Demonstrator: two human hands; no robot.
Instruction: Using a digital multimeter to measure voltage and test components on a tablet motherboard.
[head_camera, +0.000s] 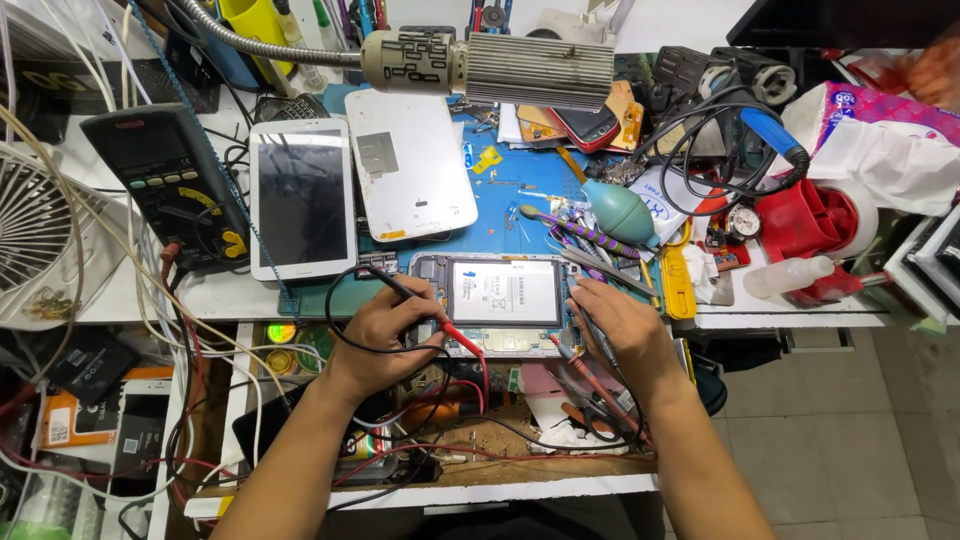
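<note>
Dark tablet screen (302, 196), white-framed, upper left

**Plastic, metal, rubber**

The tablet (302, 197) screen is glossy glass in a smooth white plastic frame. The lamp (538, 70) head is ribbed matt metal on a corrugated metal neck. The blue mat (520, 215) looks matt rubber; the blower (622, 213) smooth teal rubber.

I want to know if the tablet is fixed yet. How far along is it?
Done: the white back cover is off, so the opened tablet shows its battery. In hand: the left hand holds the red probe and the right hand the other probe on it. Left: the cover is not yet back on.
</note>
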